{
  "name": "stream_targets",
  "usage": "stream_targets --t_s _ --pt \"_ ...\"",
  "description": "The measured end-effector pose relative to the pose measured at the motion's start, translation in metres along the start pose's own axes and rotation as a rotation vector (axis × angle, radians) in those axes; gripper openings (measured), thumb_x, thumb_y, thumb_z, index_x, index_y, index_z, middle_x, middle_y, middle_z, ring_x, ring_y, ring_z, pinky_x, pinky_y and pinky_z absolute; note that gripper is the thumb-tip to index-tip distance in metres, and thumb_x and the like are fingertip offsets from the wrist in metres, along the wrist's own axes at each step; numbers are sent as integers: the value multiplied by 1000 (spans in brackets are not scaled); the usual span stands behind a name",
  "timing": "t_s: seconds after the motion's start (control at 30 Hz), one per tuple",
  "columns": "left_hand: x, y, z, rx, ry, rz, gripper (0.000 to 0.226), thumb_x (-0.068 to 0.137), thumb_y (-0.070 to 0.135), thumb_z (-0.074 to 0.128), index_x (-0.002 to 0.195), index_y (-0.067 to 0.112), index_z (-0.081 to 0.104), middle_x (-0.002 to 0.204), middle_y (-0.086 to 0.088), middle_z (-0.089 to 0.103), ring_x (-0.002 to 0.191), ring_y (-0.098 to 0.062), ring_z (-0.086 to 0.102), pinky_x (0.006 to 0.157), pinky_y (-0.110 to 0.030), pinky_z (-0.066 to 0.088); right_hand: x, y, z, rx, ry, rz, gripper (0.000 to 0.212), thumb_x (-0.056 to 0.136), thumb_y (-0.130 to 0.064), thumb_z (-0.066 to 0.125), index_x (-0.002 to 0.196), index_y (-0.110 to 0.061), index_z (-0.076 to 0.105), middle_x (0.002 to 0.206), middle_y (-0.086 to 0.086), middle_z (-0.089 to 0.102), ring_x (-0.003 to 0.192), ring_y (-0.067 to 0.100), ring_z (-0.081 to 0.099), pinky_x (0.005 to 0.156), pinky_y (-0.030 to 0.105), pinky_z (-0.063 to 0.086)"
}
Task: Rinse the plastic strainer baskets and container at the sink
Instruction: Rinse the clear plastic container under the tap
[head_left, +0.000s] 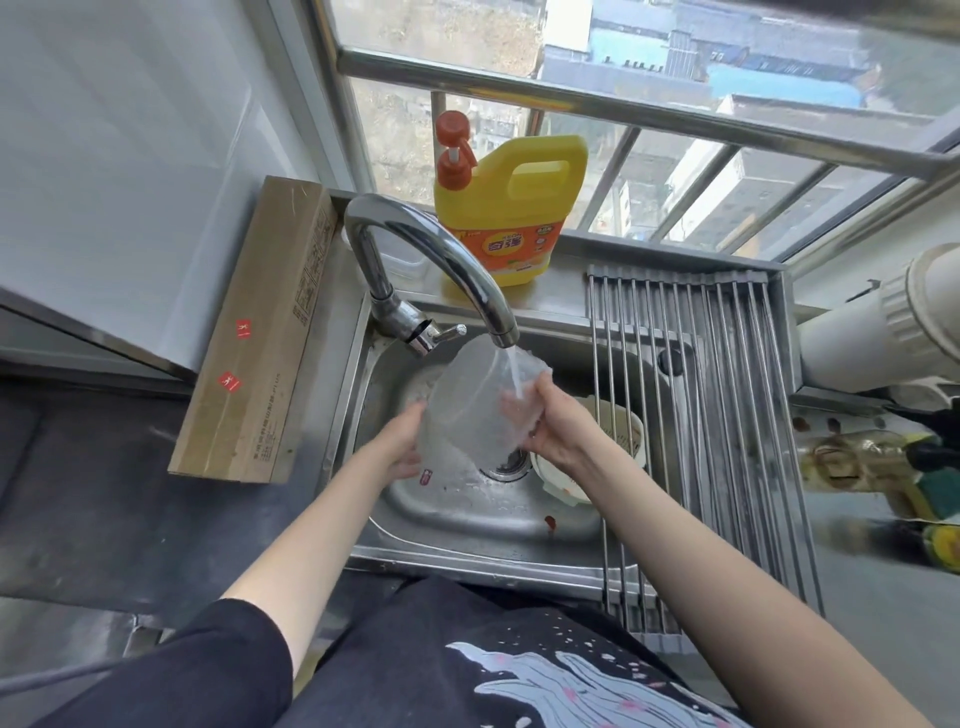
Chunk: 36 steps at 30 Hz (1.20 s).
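Fingers of both hands held the clear container (467, 410) at frame centre, under the tap (441, 260) stream: left hand (402, 447) cupping its side, right hand (545, 421) gripping its rim. Rinsing was underway; next, presumably, the strainer baskets (613, 441) lower right in the sink (467, 519).

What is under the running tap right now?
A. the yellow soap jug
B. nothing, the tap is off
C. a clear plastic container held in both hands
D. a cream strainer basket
C: the stream from the faucet falls onto the clear container, which the left hand and right hand hold over the sink.
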<state>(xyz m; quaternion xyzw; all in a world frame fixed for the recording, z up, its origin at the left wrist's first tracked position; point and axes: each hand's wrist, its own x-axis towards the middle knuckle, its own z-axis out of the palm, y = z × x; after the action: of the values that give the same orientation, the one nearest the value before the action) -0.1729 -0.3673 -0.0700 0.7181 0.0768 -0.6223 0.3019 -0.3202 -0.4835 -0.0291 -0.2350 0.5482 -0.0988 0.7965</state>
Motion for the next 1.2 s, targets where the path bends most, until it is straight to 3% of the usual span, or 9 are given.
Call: stream_targets --t_s 0.2,0.3,0.4,0.53,0.67,0.8,0.97,1.03,1.2 --pt "8 -7 8 -357 -210 -178 65 93 58 34 132 7 39 112 -20 52 107 -38 51 90 -51 41 -4 -6 4 188 48 96 43 99 -45 36 96 -6 56 72 13 72 62 22 71 60 43 58" --pt "6 -11 17 -438 -235 -228 62 91 61 38 125 9 44 105 -17 52 97 -36 52 80 -51 45 1 -4 -1 253 52 86 50 100 -45 34 118 -3 54 95 18 69 78 27 70 61 42 60" --pt "7 -16 22 -560 -208 -246 62 84 63 51 115 10 47 108 -15 48 88 -32 52 70 -40 45 3 -3 -4 281 29 83 63 101 -48 19 131 0 47 106 20 66 95 29 65 81 40 56" --pt "5 -14 26 -746 -224 -232 44 91 54 41 91 11 50 91 -12 53 79 -25 51 69 -31 36 10 7 -2 374 108 58 64 100 -49 23 137 -1 44 129 20 58 109 31 62 59 34 59" --pt "1 -3 24 -848 -186 -201 30 96 36 45 92 7 47 89 -16 50 76 -27 50 66 -34 38 8 20 3 343 161 29 38 103 -26 37 131 -1 44 119 20 59 88 29 64 55 35 56" --pt "-1 2 17 -899 -197 -157 30 94 27 55 105 1 45 97 -20 52 84 -33 55 81 -46 47 15 26 6 302 343 64 37 102 -6 38 137 5 37 119 24 55 68 27 60 41 32 53" --pt "-7 -1 7 -969 -317 -82 50 92 52 45 103 5 57 79 -15 68 63 -27 69 53 -31 58 17 25 3 239 512 189 35 98 2 34 127 -2 52 99 15 64 81 26 64 81 38 55" --pt "-3 -1 -1 -1010 -369 -90 61 92 58 41 108 2 57 82 -16 70 63 -28 71 53 -33 59 19 23 3 248 502 280 38 93 6 35 119 -3 61 112 8 67 98 20 67 93 34 51" --pt "-4 14 1 -1049 -390 -89 43 103 29 34 103 -8 57 73 -23 71 59 -30 71 55 -33 58 7 13 4 475 406 306 33 102 0 31 119 3 59 116 13 64 119 21 58 96 25 44"
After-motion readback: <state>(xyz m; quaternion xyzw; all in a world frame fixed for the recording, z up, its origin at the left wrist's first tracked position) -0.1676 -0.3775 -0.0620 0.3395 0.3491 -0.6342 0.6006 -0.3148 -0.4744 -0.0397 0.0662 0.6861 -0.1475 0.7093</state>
